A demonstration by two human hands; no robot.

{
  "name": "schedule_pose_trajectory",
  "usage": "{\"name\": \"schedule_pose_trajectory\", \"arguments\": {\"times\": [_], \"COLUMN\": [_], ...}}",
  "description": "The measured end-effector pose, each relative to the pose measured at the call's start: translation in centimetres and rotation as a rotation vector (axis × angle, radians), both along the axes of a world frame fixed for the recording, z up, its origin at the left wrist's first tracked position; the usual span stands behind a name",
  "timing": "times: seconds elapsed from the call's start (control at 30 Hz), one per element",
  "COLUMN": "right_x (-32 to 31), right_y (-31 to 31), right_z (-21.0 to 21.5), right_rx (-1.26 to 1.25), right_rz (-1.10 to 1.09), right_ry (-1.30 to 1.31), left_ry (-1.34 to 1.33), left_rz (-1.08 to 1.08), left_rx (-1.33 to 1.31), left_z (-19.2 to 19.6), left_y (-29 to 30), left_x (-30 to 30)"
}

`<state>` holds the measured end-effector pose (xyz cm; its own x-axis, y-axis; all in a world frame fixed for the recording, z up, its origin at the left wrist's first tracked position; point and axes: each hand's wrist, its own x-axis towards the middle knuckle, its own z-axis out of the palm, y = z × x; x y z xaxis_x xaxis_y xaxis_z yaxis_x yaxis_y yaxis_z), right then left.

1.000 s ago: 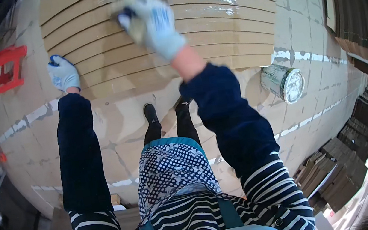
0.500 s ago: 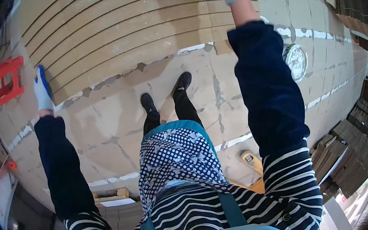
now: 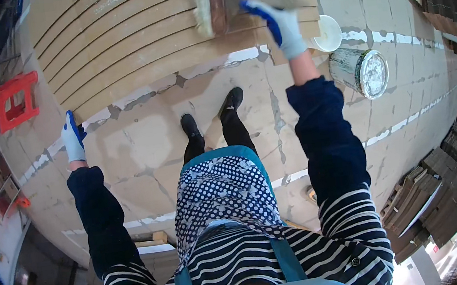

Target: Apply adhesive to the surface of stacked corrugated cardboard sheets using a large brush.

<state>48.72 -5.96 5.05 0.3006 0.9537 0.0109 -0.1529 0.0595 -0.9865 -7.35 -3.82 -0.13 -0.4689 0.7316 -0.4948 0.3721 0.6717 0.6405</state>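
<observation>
Overlapping brown sheets (image 3: 134,39) fan across the top of the frame, and here's the wide brush (image 3: 218,5), back in view upper centre, apparently working them again! Right hand (image 3: 285,28), upper right, closed round its handle; left hand (image 3: 73,141), left of frame, by the sheets' corner, grip impossible to tell.

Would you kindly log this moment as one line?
Left hand: at near left corner of cardboard sheets | Right hand: gripping wide brush over sheets | Nearby: smeared bucket

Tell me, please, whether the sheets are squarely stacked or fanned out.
Fanned out: the sheets overlap in steps, their edges showing one behind another.
</observation>
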Motion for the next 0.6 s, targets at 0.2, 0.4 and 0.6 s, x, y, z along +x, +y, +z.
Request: {"name": "schedule_pose_trajectory", "arguments": {"times": [0.2,0.4,0.6], "right_x": [11.1,16.5,16.2], "right_y": [-4.7,-6.9,-8.0], "right_z": [-6.2,-4.8,-5.1], "right_rx": [-0.454,-0.700,-0.381], "right_rz": [-0.708,0.229,-0.371], "right_ry": [-1.671,-1.876,-0.419], "left_ry": [0.165,0.048,-0.610], "left_rz": [-0.063,-0.022,0.447], "left_rx": [-0.165,-0.044,0.581], "left_z": [1.4,6.3,4.3], "left_y": [1.4,1.3,0.3], "left_x": [-0.8,0.5,1.6]}}
